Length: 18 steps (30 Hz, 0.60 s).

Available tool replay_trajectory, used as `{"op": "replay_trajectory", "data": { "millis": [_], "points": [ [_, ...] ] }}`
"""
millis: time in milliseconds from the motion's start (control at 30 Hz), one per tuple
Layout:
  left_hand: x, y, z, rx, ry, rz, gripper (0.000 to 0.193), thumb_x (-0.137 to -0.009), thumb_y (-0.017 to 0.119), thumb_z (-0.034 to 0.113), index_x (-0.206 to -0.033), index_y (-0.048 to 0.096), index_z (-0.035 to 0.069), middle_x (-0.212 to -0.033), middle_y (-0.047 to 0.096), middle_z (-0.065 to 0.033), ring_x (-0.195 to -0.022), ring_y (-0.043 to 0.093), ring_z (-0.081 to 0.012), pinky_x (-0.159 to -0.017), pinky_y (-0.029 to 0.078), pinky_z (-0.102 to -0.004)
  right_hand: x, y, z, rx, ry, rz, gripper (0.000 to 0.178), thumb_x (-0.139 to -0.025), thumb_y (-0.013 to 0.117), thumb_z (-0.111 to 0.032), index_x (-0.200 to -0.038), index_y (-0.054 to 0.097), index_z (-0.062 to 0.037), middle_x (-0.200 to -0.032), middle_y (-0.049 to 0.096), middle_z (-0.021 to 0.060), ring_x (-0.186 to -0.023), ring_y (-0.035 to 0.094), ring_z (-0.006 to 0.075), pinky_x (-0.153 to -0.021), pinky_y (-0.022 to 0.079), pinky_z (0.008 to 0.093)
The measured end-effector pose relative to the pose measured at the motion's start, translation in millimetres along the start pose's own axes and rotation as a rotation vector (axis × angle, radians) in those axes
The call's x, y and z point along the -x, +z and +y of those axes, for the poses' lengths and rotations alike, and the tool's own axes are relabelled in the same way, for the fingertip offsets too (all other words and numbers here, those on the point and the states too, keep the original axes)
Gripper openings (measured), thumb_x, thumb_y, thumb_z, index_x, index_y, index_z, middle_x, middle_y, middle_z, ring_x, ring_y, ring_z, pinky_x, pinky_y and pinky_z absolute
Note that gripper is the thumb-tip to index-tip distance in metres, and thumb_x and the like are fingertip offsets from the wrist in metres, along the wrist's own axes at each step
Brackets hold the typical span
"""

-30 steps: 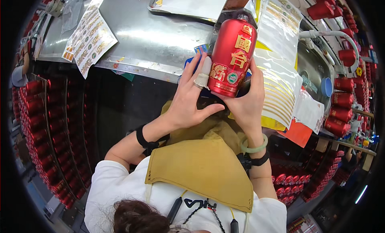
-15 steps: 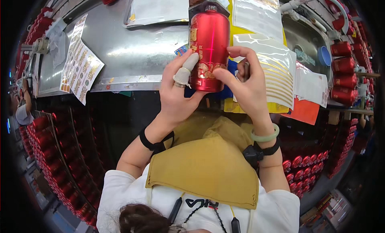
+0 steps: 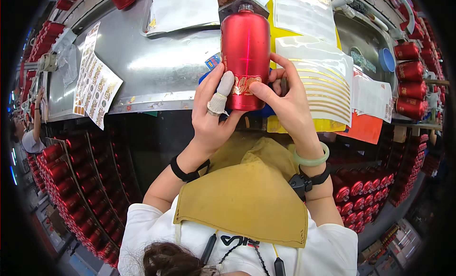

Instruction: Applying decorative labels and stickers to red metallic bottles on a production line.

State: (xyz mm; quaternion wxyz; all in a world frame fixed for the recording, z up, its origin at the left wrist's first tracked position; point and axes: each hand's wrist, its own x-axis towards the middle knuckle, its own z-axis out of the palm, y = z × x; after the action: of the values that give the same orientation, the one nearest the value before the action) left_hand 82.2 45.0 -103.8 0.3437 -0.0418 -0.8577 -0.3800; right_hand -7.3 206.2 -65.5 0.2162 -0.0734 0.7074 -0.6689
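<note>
The red bottle (image 3: pixel 245 52) is in front of the person, over the near edge of the metal desk (image 3: pixel 175 62), its neck pointing away and set against a dark angular piece (image 3: pixel 228 11). A second ago it leans to the right, with large gold characters facing up; now it is straight in view and turned, so that a mostly plain red side faces up, with a gold patterned band (image 3: pixel 246 84) near the base. Half a second ago more gold shows along its left edge than now.

The left hand (image 3: pixel 211 109) is clamped on the bottle's left side, its thumb at the base; a second ago that thumb is off the bottle. A pale wrapping (image 3: pixel 222 93) covers one finger. The right hand (image 3: pixel 289 97) is closed on the right side, thumb pressed on the band, much as half a second ago, whereas a second ago it supports the lower right side. Something small and dark shows among its curled fingers; I cannot tell what.

To the right lies a clear sheet with curved gold strips (image 3: pixel 327 90); to the left, a sticker sheet (image 3: pixel 97 81).
</note>
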Motion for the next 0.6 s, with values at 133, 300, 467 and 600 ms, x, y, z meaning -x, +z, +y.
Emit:
{"op": "replay_trajectory", "data": {
  "millis": [133,300,467,600],
  "points": [
    [0,1,-1,-0.021,0.027,0.015,0.066,-0.072,0.085,0.003,-0.133,0.061,-0.005,-0.142,0.054,-0.0257,-0.126,0.058,-0.0431,-0.103,0.049,-0.0484,1,-1,-2,0.003,0.003,-0.014,0.068,-0.087,0.082,-0.021,-0.141,0.049,0.002,-0.092,0.047,-0.0026,-0.08,0.043,0.0055,-0.072,0.039,0.02],
    [2,2,-2,-0.038,0.035,-0.003,0.07,-0.071,0.086,0.003,-0.135,0.06,-0.002,-0.144,0.053,-0.0259,-0.127,0.057,-0.0422,-0.104,0.049,-0.0464,1,-2,-1,-0.008,-0.01,-0.026,0.063,-0.091,0.078,-0.023,-0.141,0.049,0.0021,-0.09,0.048,-0.0037,-0.08,0.044,0.0051,-0.072,0.039,0.0207],
    [-11,-3,19,-0.201,0.043,-0.107,0.065,-0.072,0.086,0.008,-0.133,0.064,0.001,-0.141,0.051,-0.0239,-0.125,0.056,-0.0416,-0.099,0.051,-0.0464,0,-14,-4,-0.013,-0.013,-0.058,0.053,-0.097,0.07,-0.018,-0.141,0.049,0.002,-0.096,0.053,-0.0011,-0.085,0.048,0.0061,-0.079,0.041,0.0212],
    [-15,12,29,-0.301,-0.13,-0.02,0.07,-0.071,0.088,0.011,-0.137,0.064,0.014,-0.134,0.05,-0.0183,-0.118,0.056,-0.0395,-0.099,0.049,-0.0448,-1,-28,-10,-0.136,-0.161,0.108,0.034,-0.1,0.056,-0.001,-0.133,0.053,0.0046,-0.11,0.059,0.0045,-0.097,0.055,0.0098,-0.09,0.045,0.0236]
  ]
}}
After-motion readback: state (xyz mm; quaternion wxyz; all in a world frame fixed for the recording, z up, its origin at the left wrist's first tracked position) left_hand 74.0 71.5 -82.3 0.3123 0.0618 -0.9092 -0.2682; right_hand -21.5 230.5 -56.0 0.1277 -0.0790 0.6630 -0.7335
